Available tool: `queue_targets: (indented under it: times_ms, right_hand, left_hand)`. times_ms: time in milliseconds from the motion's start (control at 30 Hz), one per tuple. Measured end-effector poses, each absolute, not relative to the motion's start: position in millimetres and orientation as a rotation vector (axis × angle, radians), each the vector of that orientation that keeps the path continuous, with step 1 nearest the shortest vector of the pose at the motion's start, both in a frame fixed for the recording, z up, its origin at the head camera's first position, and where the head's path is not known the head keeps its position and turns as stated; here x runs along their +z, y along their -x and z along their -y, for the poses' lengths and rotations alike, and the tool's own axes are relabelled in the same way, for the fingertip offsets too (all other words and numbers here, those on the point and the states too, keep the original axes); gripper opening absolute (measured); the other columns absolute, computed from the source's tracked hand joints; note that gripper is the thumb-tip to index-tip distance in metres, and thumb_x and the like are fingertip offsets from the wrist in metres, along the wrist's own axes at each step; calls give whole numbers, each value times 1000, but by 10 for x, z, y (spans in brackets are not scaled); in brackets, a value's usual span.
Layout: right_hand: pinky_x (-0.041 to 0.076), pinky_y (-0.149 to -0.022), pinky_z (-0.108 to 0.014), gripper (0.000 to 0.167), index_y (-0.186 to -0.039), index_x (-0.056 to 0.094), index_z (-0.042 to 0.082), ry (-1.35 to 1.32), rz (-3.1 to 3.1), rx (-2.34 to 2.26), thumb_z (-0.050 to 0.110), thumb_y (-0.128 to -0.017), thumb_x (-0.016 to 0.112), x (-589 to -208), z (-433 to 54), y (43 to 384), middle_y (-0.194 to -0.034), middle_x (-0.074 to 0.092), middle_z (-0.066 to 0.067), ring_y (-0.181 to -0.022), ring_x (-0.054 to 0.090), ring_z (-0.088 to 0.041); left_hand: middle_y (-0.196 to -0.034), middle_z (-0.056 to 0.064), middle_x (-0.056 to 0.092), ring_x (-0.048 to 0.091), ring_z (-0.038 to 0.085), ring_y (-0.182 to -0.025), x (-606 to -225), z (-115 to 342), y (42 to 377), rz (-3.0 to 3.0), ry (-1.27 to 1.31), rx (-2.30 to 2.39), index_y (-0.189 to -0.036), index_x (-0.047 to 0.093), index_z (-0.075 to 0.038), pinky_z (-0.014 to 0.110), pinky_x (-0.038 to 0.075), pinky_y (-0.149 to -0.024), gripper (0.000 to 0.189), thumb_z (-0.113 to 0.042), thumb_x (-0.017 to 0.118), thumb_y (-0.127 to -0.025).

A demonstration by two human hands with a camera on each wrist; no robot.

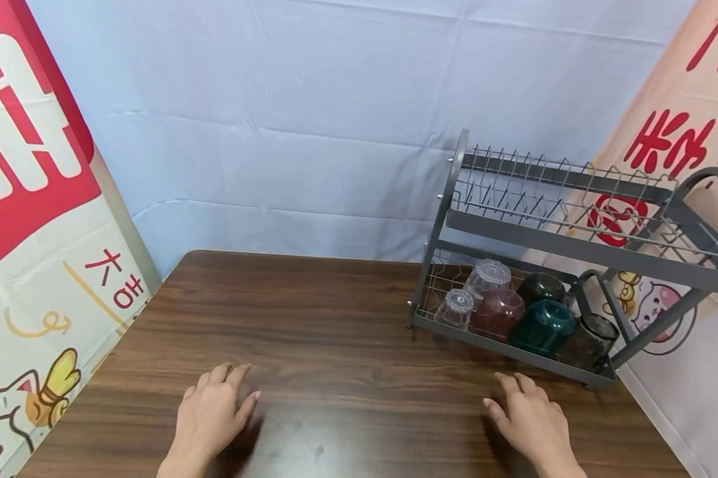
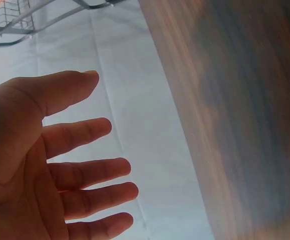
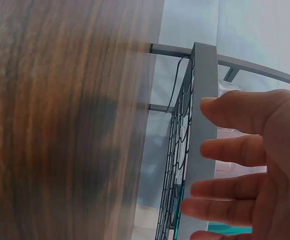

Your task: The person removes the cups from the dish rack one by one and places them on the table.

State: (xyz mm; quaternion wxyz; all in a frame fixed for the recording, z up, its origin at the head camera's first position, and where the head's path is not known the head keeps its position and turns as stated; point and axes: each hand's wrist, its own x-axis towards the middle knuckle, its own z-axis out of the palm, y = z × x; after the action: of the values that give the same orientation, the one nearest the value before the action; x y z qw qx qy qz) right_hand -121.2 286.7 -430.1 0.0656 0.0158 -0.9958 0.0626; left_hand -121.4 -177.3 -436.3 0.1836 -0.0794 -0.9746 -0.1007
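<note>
My left hand (image 1: 211, 413) hovers palm down over the left part of the wooden table (image 1: 311, 345), its fingers relaxed and holding nothing. In the left wrist view the palm (image 2: 14, 165) and spread fingers show bare. On the other side my right hand (image 1: 529, 419) is over the table just in front of a grey two-tier dish rack (image 1: 514, 348), also with relaxed fingers and nothing in them. Upside-down cups stand on the rack's lower tier: a small clear cup (image 1: 456, 308), a larger clear one (image 1: 489, 275), a pink one (image 1: 500, 311), a teal one (image 1: 544, 326) and dark ones (image 1: 592, 335).
The rack's upper wire tier (image 1: 538, 182) holds no dishes and overhangs the cups. A pale cloth (image 1: 287, 133) hangs behind the table. Printed banners (image 1: 42, 279) flank it on both sides.
</note>
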Motion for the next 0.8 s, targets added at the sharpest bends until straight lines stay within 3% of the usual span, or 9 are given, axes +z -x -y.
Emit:
queue_targets:
  times_ms: [400,633,800]
  right_hand:
    - [42,-67,-61,60,-126,53,0,-59,3153,285,40,-83,67,-4269,-2853,1242,-116,49,-34,-98,51,-51]
    - [43,-71,-59,67,-130,49,-1,-75,3289,469,46,-84,64,-4091,-2806,1338,-120,48,-33,-103,50,-49]
    - [41,-74,-60,67,-130,49,-1,-99,3295,469,46,-84,64,-3996,-2774,1394,-122,46,-34,-105,48,-51]
  left_hand:
    - [-115,24,56,55,45,-97,-4280,1641,1271,2843,247,-399,-118,62,-7,60,44,-71,49,-34,73,-78]
    - [-112,23,57,59,41,-88,-4254,1476,1396,2834,344,-513,-114,64,-5,52,49,-66,45,-31,73,-79]
    - [-113,22,57,59,41,-91,-4266,1393,1452,2869,374,-568,-115,64,-6,51,49,-64,47,-33,73,-79]
